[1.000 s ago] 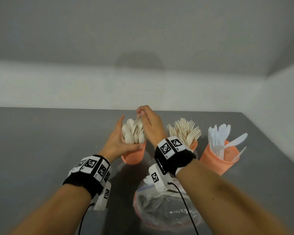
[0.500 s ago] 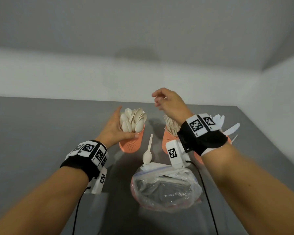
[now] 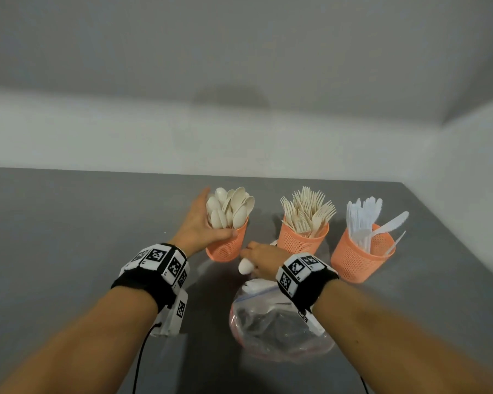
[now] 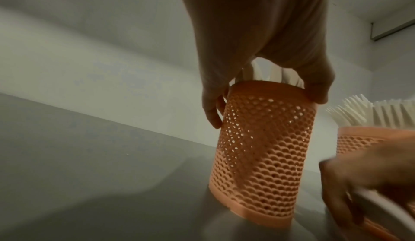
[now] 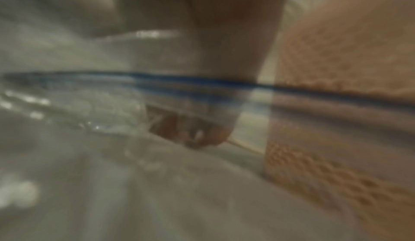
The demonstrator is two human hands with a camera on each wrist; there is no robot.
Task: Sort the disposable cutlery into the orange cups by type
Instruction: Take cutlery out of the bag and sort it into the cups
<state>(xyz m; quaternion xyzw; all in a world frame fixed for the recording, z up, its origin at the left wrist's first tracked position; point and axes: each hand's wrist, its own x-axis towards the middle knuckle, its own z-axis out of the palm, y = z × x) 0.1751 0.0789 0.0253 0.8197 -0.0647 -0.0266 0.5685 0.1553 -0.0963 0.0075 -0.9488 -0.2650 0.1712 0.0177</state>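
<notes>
Three orange mesh cups stand in a row. The left cup [image 3: 227,247] holds cream spoons, the middle cup [image 3: 302,241] cream forks, the right cup [image 3: 359,261] white knives. My left hand [image 3: 199,226] grips the spoon cup at its rim, thumb in front and fingers behind; the left wrist view shows this cup [image 4: 262,156] close up. A loose cream spoon [image 3: 244,267] lies on the table between the spoon cup and the bag. My right hand [image 3: 261,258] is down over its handle with fingers curled round it; only the bowl shows.
A clear zip bag [image 3: 279,322] with some white cutlery lies in front of the cups, under my right wrist; its blue zip stripe [image 5: 157,80] fills the blurred right wrist view. The grey table [image 3: 69,237] meets white walls behind and at the right.
My right hand left the spoon cup's top, rose over the fork cup, then dropped onto a spoon that now lies on the table. The left hand stayed on the spoon cup.
</notes>
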